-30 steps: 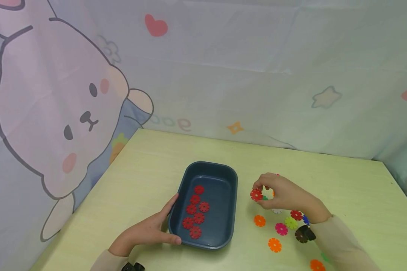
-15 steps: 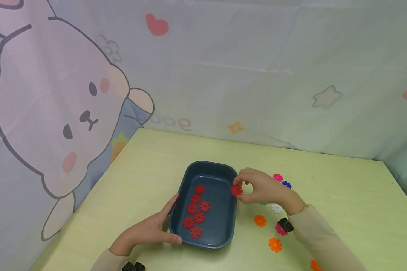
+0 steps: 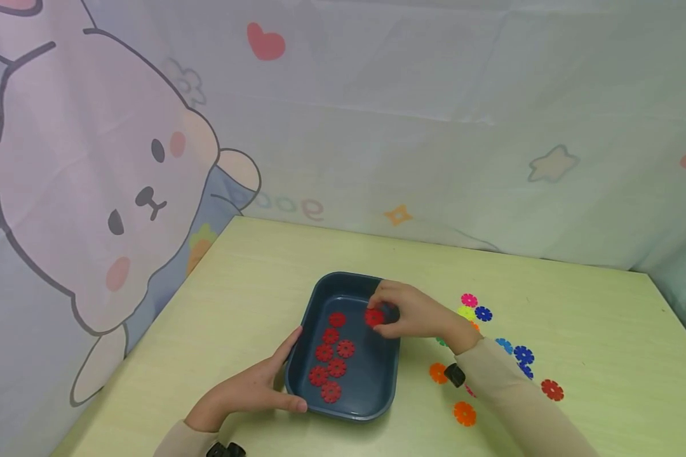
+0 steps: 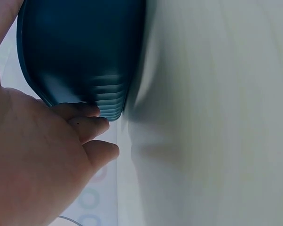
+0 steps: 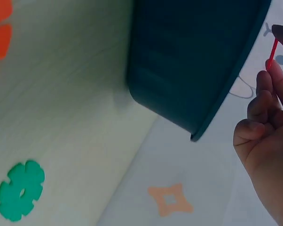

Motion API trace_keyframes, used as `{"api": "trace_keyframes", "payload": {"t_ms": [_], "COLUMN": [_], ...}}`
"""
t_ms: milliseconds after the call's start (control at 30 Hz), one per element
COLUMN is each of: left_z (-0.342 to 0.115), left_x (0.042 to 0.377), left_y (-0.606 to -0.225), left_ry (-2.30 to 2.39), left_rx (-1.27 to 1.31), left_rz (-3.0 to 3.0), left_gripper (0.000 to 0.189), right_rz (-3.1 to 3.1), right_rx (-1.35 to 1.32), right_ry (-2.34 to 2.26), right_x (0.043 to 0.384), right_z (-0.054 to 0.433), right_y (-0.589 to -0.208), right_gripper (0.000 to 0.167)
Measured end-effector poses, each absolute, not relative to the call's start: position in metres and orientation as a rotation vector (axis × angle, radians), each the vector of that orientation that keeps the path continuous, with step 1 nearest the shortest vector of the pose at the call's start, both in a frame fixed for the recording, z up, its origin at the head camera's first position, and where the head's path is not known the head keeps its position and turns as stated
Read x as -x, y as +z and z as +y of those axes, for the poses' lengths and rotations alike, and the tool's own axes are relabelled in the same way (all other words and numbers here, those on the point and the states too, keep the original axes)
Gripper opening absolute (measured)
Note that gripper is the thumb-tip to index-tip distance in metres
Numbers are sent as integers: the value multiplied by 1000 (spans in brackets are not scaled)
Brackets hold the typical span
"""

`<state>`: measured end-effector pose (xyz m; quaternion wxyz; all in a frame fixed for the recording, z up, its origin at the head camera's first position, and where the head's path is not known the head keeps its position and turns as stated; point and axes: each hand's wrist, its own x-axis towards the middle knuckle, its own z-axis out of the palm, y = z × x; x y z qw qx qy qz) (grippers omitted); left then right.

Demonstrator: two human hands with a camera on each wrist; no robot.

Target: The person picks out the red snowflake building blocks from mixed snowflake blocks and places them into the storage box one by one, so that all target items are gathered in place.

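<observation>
Thumb and fingers spread, your left hand (image 3: pixel 257 385) touches the outside of one dark blue tray (image 3: pixel 368 381) at its near-left corner. Inside, you see seven red discs (image 3: pixel 331 391), flat and round with notched rims. Over the tray, your right hand (image 3: pixel 414 311) pinches an eighth red disc (image 3: pixel 374 317), partly covered by your fingertips; the right wrist view shows it edge-on, a thin red line. On the tabletop (image 3: pixel 617 355) to the right, you can count three orange discs (image 3: pixel 465 414), one loose red disc (image 3: pixel 552 390) and three dark blue discs (image 3: pixel 523 354); your right sleeve (image 3: pixel 505 393) covers others, leaving the total unclear.
</observation>
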<state>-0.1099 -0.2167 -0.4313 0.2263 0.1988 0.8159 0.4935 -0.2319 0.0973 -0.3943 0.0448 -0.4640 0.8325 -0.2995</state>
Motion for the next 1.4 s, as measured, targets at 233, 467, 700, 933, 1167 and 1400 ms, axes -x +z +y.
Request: {"api": "trace_keyframes", "payload": {"t_ms": [233, 467, 700, 933, 1167, 1400], "left_z": [-217, -218, -219, -218, -219, -220], "left_x": [110, 110, 110, 110, 109, 109], "left_y": [-431, -432, -432, -432, -431, -431], "left_ry": [1359, 1348, 1364, 1361, 1364, 1357], "left_rx": [-546, -553, -554, -561, -557, -536], "left_rz": [2248, 2254, 2237, 2240, 2235, 2241], "left_gripper": [121, 120, 121, 120, 120, 120], "right_rz": [2539, 2537, 2521, 2520, 2517, 2492], "right_rx": [1451, 1430, 1435, 1424, 1413, 1373], "right_ry": [-874, -814, -801, -745, -676, -613], "right_x": [236, 240, 246, 252, 256, 261], "right_z": [83, 70, 59, 51, 48, 44], "right_y": [-401, -406, -409, -414, -417, -417], "right_gripper": [24, 24, 26, 28, 27, 26]}}
